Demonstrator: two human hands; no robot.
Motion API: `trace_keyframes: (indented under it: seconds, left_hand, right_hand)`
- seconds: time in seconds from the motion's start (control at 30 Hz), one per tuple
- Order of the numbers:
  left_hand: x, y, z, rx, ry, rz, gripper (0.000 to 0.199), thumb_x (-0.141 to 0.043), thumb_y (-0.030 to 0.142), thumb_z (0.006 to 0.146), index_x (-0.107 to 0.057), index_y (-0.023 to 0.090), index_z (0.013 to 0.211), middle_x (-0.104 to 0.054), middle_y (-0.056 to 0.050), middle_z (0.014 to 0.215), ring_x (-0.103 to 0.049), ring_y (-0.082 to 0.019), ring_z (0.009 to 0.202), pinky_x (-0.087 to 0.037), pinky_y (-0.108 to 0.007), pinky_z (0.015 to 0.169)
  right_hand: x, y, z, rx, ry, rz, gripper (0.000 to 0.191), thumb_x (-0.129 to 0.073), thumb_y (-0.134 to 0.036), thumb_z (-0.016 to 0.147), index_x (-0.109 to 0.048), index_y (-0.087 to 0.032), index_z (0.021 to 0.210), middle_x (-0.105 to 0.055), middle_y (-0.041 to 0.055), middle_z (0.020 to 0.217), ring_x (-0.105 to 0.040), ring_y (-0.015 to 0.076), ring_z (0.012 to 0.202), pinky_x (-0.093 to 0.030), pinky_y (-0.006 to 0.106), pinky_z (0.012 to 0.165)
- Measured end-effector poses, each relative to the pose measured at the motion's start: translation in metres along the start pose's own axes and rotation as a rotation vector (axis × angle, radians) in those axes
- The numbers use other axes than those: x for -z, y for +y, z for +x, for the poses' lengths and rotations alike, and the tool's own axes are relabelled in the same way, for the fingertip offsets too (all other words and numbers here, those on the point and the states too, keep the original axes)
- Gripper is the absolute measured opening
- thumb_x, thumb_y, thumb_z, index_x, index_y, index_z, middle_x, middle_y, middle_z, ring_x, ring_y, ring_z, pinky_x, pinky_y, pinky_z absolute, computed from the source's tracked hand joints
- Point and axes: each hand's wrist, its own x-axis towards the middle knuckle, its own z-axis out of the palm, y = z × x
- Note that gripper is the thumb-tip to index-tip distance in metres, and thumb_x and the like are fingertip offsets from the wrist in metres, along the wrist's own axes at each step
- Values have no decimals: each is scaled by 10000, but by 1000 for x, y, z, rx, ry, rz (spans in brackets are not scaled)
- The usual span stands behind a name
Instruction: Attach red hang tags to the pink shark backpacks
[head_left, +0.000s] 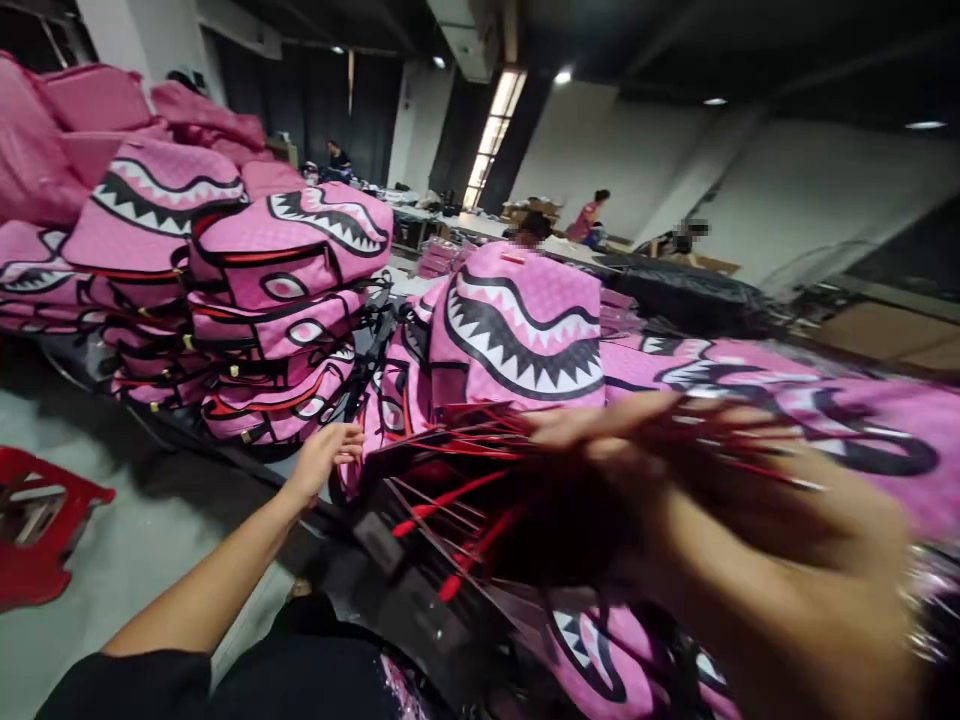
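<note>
My right hand (780, 520) is large and blurred in the right foreground, closed around a fanned bundle of dark, red-edged tags (465, 450). Red cords and thin pale strings hang from the bundle. Much of it lies in shadow or behind the hand. My left hand (326, 460) is at the near side of a pink backpack (525, 330), fingers apart from the palm and loosely bent. Whether its fingertips touch the bag is unclear. That backpack has a black-and-white shark-mouth print and stands upright at the centre.
Similar backpacks are stacked at left (277, 330), and more pink pieces (750, 390) lie at right. A red stool (45, 520) stands on the floor at lower left. Other people sit or stand at tables farther back, one in a pink top (585, 220).
</note>
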Motion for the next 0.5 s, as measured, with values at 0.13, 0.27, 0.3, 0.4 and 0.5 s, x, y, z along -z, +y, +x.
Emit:
trace_keyframes:
  seconds: [0.13,0.27,0.3,0.4,0.5]
  left_hand:
    - [98,-18,10,76,284,-149,728,-653,717,716,-642,117,1127,-704,-163,1140,-677,-279,1012,-525,-396,875]
    - [162,-27,24,86,437,-97,857,-553,813,726,-630,102,1198,-686,-188,1184,-655,-299,1089,-519,-393,892]
    - [170,-28,28,57,469,-62,864,-502,815,761,-615,96,1227,-678,-195,1199,-649,-300,1102,-515,-399,906]
    - [178,-27,42,-205,580,224,740,-393,689,911,-520,113,1358,-598,-196,1334,-584,-289,1223,-454,-441,1037]
    - [166,-26,68,-571,479,745,660,-515,509,937,-361,194,1495,-382,-171,1543,-375,-303,1424,-307,-487,1172]
  right_hand:
    - [-113,42,33,-50,-207,159,140,-543,-127,903,-636,-224,862,-698,-1,829,-686,134,765,-579,270,722]
    - [-208,122,69,-137,-285,163,112,-550,-234,896,-624,-199,820,-688,8,783,-655,156,737,-535,277,718]
    - [-226,142,81,-151,-281,156,114,-545,-246,893,-622,-200,824,-689,9,793,-651,162,746,-530,284,734]
    - [-267,197,121,-134,-283,103,112,-542,-252,886,-633,-192,861,-690,10,821,-636,167,757,-512,299,782]
    - [-300,240,149,-208,-322,4,91,-554,-200,879,-642,-175,882,-691,6,826,-624,161,781,-489,289,817]
